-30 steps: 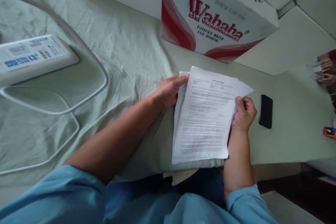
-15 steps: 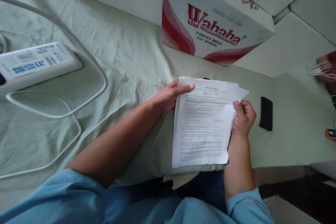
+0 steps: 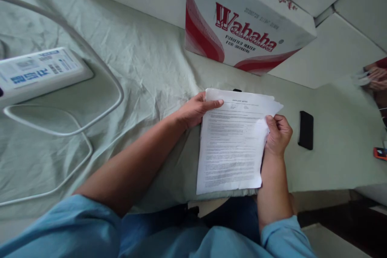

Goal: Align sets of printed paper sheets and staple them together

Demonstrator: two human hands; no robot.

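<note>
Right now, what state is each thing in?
Papers: stacked, printed side up, lying at the table edge, held at both sides.
Left hand: gripping the papers' top left corner.
Right hand: pinching their right edge.
Box: closed, upright.
Phone: flat, screen dark.
Power strip: flat, cable looped.
</note>
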